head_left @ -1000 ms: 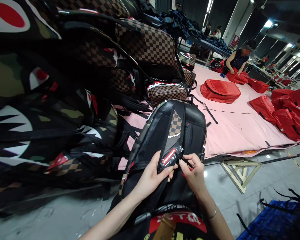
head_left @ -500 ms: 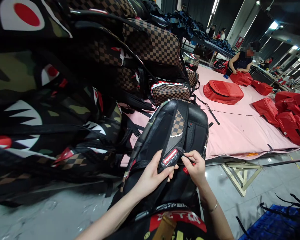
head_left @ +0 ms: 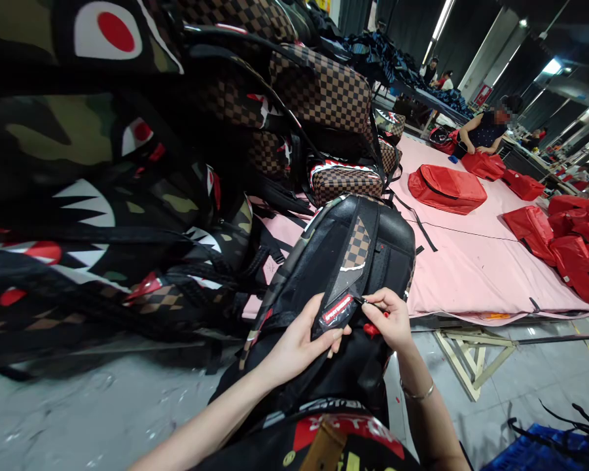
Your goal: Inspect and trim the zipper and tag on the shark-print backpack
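Note:
A black backpack [head_left: 324,261] with a brown checkered strap panel lies on my lap, back side up. My left hand [head_left: 297,343] holds a small clear plastic packet with a red-and-white label [head_left: 336,309] against the strap's lower end. My right hand [head_left: 391,319] pinches a thin black string or tag fastener at the packet's right edge, fingers closed on it. A small red piece shows just below my right fingers.
A tall pile of shark-mouth camo and checkered backpacks [head_left: 127,196] fills the left. A pink-covered low platform [head_left: 466,268] holds red bags [head_left: 446,188]. A person [head_left: 488,127] kneels at the far end. A blue crate [head_left: 554,448] sits at lower right on the grey floor.
The view shifted a little to the left. Both hands and the packet have risen slightly along the strap; my right hand keeps its pinch on the string.

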A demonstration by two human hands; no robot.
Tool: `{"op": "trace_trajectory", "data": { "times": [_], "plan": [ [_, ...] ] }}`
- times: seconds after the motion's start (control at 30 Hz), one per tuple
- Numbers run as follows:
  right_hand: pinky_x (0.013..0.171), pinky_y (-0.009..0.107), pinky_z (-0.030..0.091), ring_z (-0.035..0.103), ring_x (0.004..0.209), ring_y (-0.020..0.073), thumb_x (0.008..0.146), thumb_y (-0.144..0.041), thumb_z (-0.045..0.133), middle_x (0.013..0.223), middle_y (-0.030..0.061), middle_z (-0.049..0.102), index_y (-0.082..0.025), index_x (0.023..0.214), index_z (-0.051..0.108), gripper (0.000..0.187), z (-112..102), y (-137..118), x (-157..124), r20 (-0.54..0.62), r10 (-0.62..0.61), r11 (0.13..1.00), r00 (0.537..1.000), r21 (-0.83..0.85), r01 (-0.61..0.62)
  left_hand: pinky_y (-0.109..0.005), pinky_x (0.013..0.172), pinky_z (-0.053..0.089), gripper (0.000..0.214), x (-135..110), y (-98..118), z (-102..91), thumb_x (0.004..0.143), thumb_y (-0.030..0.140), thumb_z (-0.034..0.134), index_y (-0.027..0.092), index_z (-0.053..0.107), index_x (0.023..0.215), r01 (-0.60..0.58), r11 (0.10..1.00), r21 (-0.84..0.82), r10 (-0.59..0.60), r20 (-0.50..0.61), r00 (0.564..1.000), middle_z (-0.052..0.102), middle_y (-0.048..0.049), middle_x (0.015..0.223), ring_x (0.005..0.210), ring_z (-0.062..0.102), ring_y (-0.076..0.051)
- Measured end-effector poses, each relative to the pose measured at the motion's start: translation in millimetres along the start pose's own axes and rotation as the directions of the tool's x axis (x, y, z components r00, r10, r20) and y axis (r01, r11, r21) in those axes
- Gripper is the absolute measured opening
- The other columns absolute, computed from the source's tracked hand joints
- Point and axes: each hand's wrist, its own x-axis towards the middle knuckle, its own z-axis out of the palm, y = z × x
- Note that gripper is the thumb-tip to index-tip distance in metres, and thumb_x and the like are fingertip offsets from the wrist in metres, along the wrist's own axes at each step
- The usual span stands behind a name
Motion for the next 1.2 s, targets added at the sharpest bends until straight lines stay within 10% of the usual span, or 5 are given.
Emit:
{"op": "trace_trajectory", "data": {
  "times": [0.13,0.33,0.47,1.2],
  "plan": [
    [0.039,0.019,0.02,0.022,0.038,0.0052,0.073,-0.047,0.064,0.046,-0.01,0.032,-0.02,0.079,0.055,0.029,-7.2,1.5,9.6,-0.01,0.054,0.962,0.999,0.27,-0.049,-0.026,0.054,0.047,0.047,-1.6,1.0,-3.3,0.082,0.031,0.059,0.017,0.031,0.117,-0.014,1.0,-0.024,0.015,0.017,1.0,0.062,-0.0048,0.083,0.057,0.054,-0.011],
    [0.056,0.023,0.041,0.049,0.061,0.011,0.074,-0.037,0.064,0.068,-0.0017,0.055,-0.018,0.088,0.06,0.024,-27.3,-11.9,23.7,-0.095,-0.016,0.983,0.995,-0.182,-0.001,-0.025,0.052,0.046,0.047,-4.3,-0.7,-10.8,0.083,0.031,0.058,0.017,0.03,0.119,-0.018,1.0,-0.025,0.019,0.018,1.0,0.063,-0.0056,0.083,0.056,0.054,-0.011],
    [0.058,0.024,0.043,0.053,0.062,0.0121,0.073,-0.035,0.066,0.069,-0.0015,0.058,-0.019,0.089,0.061,0.023,-31.8,-21.8,26.9,0.125,0.009,0.975,0.992,-0.221,0.019,-0.025,0.052,0.046,0.052,-5.5,-0.3,-15.1,0.082,0.031,0.059,0.018,0.028,0.121,-0.011,1.0,-0.03,0.012,0.018,1.0,0.064,-0.0056,0.083,0.056,0.055,-0.011],
    [0.066,0.024,0.047,0.061,0.072,0.0138,0.075,-0.033,0.068,0.077,0.0015,0.067,-0.015,0.082,0.067,0.02,-28.6,-66.0,98.3,0.764,-0.037,0.869,0.644,-0.294,0.398,-0.024,0.053,0.045,0.05,-11.9,10.3,-26.4,0.083,0.033,0.057,0.017,0.028,0.12,0.011,1.0,0.025,-0.014,0.107,0.994,0.063,-0.0051,0.085,0.056,0.054,-0.01]
  ]
}}
